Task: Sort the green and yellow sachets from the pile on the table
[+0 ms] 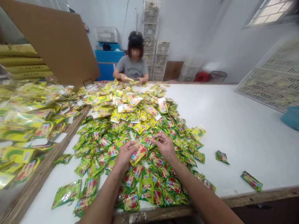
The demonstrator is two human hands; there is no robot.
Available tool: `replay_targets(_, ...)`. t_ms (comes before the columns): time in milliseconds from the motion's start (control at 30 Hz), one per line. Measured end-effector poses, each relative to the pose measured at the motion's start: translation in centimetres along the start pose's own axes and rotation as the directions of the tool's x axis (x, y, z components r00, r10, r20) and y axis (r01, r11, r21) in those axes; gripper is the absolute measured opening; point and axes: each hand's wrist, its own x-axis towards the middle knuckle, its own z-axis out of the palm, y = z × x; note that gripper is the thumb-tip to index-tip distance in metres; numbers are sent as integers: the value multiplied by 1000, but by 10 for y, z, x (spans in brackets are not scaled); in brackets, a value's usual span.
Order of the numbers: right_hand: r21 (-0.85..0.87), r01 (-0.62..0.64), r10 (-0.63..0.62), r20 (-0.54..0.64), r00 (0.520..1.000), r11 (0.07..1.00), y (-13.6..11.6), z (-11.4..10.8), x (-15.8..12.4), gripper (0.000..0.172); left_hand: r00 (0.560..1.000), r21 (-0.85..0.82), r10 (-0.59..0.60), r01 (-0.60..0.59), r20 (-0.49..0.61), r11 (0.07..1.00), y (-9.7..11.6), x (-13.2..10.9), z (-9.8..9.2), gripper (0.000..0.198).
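My left hand (126,153) is closed around a small yellow carton (138,155) with a red watermelon print, tilted over the pile. In a pinch at the carton's upper end, my right hand (165,145) has a green sachet (148,140); whether the sachet's tip is inside the carton, I cannot tell. Beneath and around both hands spreads a heap of green sachets (158,161) with red pictures. Yellow cartons (140,116), some with white end flaps standing out, lie on the far side of that heap.
A wooden strip (56,149) divides the white table (210,105) from a mass of yellow cartons (21,121) at left. Two stray sachets lie on the right, one being a long sachet (251,181). Across the table sits a person (132,67) holding a carton. A white crate (268,77) stands right.
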Motion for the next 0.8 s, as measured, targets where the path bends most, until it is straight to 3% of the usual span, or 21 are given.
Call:
replay_targets(167,-80,70,-76,-69,995,994,-6,-1,-7,29,999,92,47,-48,18,995,2,-5,2,38)
replay_targets(433,-68,-38,51,216,975,997,-22,-7,-9,35,998,121,55,-59,31,991,5,-5,-2,38)
replay_targets(633,-314,165,-103,205,973,935,-29,-8,-3,33,996,24,29,-31,85,999,7,-8,1,41)
replay_targets(800,-347,286,-213,235,948,893,-30,-2,-12,29,999,59,17,-20,50,998,5,-7,-1,38)
